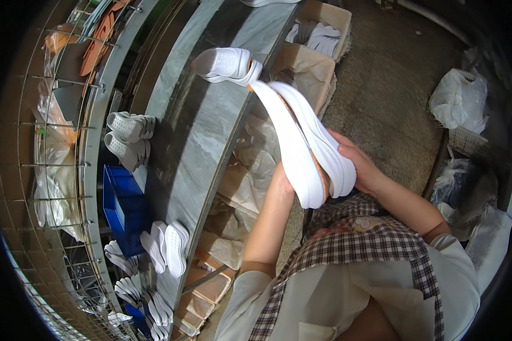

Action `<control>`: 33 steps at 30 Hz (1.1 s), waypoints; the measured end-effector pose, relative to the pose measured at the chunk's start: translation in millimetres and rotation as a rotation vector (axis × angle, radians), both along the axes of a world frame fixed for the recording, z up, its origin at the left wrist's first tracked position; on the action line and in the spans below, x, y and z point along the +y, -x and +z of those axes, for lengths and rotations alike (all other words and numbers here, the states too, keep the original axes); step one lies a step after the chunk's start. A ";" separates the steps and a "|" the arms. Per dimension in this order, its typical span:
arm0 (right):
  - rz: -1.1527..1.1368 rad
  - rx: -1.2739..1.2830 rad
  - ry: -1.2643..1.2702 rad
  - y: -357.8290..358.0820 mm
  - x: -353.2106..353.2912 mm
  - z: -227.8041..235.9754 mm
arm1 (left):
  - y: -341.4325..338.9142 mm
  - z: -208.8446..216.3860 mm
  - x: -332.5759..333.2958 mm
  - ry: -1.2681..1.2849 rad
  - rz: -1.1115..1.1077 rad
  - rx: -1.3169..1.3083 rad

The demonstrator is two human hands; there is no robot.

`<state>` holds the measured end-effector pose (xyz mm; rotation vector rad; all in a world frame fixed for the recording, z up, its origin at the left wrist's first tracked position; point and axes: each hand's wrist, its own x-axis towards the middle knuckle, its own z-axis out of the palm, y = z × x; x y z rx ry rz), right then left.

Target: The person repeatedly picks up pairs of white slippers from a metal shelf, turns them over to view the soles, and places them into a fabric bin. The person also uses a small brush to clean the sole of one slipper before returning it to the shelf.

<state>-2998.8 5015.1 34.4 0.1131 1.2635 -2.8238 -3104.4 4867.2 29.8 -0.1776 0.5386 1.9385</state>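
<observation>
Right hand (359,162) closes on the side of a nested pair of white soles (290,142), a brown strip showing between them; the left hand (283,181) reaches behind, fingers hidden, so its grip cannot be told. The pair is held up beyond the right edge of the counter (196,165), so handling looks underway, with setting down not yet done. Stacked soles (224,63) by that edge's far end and upright soles (177,250) toward the near end seem left over; how many are finished is unclear.
</observation>
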 end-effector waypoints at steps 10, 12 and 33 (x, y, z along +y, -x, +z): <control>0.036 -0.078 -0.430 -0.7 10.7 -27.1 | 108.7 1.0 -73.4 -0.253 0.231 0.242; 0.007 -0.144 -0.438 -6.9 12.0 -32.0 | 163.6 -3.6 -79.2 0.488 0.571 0.314; 0.044 -0.464 -0.229 43.4 -115.1 -90.8 | 363.3 -5.7 -353.0 0.836 1.123 0.391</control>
